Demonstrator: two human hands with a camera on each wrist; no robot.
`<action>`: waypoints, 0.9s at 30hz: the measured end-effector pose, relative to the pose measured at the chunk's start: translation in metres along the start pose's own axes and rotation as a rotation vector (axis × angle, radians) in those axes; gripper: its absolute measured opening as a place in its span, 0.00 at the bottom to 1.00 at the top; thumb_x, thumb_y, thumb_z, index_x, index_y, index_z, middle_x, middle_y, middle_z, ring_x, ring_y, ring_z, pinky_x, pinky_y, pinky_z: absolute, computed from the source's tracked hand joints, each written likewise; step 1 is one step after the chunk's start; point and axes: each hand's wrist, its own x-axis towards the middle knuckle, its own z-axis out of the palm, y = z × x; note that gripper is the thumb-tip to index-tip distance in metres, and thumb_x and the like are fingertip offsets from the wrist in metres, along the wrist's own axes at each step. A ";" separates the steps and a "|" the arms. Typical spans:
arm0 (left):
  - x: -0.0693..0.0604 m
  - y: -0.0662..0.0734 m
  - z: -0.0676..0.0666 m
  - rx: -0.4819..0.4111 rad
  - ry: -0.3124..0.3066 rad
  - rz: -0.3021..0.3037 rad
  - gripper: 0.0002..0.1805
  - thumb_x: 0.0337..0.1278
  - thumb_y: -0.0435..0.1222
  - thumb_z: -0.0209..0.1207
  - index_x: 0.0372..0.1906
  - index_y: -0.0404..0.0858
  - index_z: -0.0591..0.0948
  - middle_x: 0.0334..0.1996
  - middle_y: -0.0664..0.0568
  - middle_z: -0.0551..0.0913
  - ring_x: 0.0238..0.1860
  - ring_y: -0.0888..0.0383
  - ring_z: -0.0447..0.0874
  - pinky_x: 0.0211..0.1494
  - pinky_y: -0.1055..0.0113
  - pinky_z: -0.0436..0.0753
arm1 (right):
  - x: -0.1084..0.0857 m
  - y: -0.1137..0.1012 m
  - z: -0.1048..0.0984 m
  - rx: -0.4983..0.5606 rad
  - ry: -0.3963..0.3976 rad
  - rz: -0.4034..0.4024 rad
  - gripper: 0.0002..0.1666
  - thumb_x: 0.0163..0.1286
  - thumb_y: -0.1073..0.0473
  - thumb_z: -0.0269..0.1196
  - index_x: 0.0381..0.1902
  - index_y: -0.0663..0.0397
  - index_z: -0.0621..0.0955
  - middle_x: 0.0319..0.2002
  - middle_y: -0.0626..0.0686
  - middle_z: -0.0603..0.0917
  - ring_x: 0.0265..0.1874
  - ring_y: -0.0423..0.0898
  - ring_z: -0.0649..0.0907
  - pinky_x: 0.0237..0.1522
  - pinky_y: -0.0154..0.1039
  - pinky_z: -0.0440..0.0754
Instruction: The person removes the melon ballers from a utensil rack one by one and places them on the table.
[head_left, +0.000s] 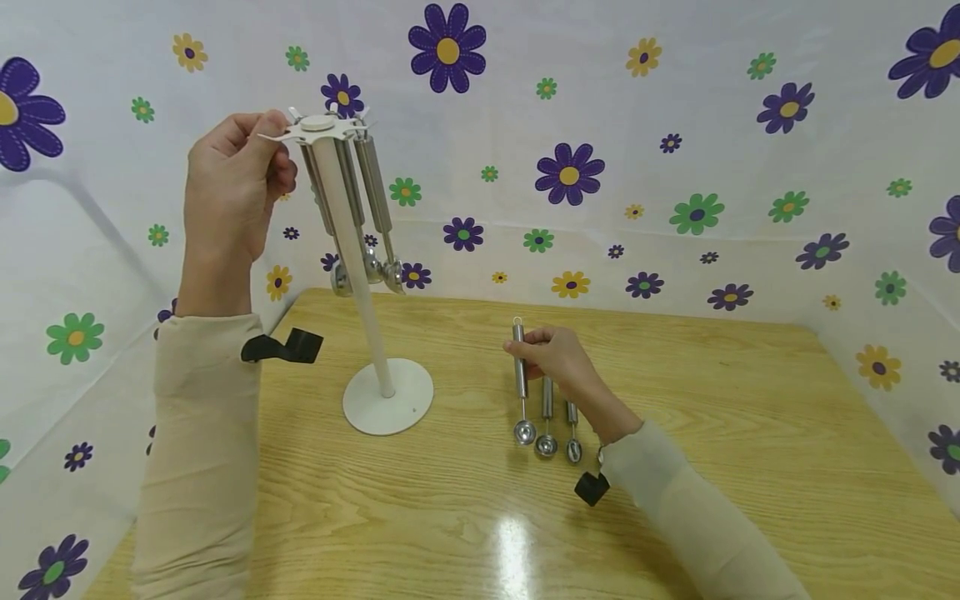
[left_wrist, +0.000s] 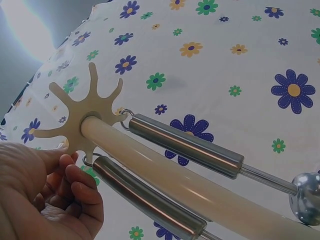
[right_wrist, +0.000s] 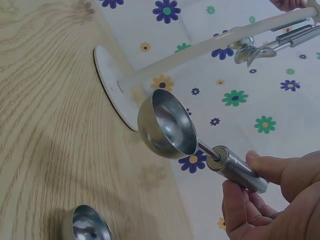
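Observation:
My left hand (head_left: 232, 179) pinches an arm of the white star-shaped top (left_wrist: 75, 122) of a utensil stand (head_left: 351, 242). Several steel-handled utensils (head_left: 373, 185) hang from that top by their end rings, rounded heads downward. My right hand (head_left: 558, 358) holds a steel melon baller (right_wrist: 167, 125) by its handle between thumb and fingers, bowl toward me. Beside it on the table lie a second round-bowled melon baller (head_left: 547, 446) and a smaller oval-headed scoop (head_left: 573, 451); the right hand covers part of their handles. A shiny bit by the right cuff is mostly hidden.
The stand's round white base (head_left: 405, 404) rests on the wooden table (head_left: 420, 500), left of the loose utensils. Behind the table hangs a white flower-print cloth (head_left: 495, 108), which also runs along both sides. Each wrist carries a small black camera mount (head_left: 300, 346).

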 end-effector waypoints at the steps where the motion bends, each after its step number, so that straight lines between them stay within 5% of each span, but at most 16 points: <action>1: 0.000 0.000 0.000 -0.001 0.000 -0.001 0.16 0.60 0.40 0.70 0.47 0.34 0.84 0.30 0.46 0.77 0.26 0.57 0.74 0.29 0.75 0.80 | -0.001 0.000 -0.001 -0.001 0.002 0.003 0.24 0.71 0.50 0.70 0.53 0.64 0.82 0.43 0.56 0.86 0.34 0.47 0.86 0.48 0.48 0.86; 10: 0.000 0.000 0.000 -0.004 0.001 0.002 0.15 0.61 0.39 0.71 0.46 0.33 0.84 0.30 0.47 0.77 0.26 0.57 0.73 0.28 0.75 0.79 | -0.004 0.007 -0.017 -0.017 0.021 0.025 0.26 0.71 0.48 0.70 0.55 0.64 0.82 0.45 0.57 0.85 0.35 0.49 0.86 0.55 0.56 0.82; 21: 0.000 0.000 0.001 -0.007 -0.002 0.007 0.16 0.61 0.39 0.70 0.47 0.33 0.84 0.30 0.46 0.77 0.26 0.57 0.73 0.28 0.74 0.79 | -0.010 0.024 -0.050 -0.042 0.032 0.055 0.31 0.73 0.48 0.68 0.61 0.68 0.78 0.51 0.61 0.83 0.38 0.49 0.85 0.57 0.55 0.82; 27: 0.000 -0.001 -0.001 -0.011 -0.005 0.011 0.17 0.60 0.40 0.71 0.47 0.32 0.84 0.30 0.46 0.77 0.26 0.57 0.73 0.29 0.74 0.79 | -0.013 0.036 -0.071 -0.060 0.055 0.066 0.31 0.73 0.49 0.68 0.60 0.70 0.78 0.46 0.58 0.83 0.34 0.46 0.84 0.51 0.49 0.85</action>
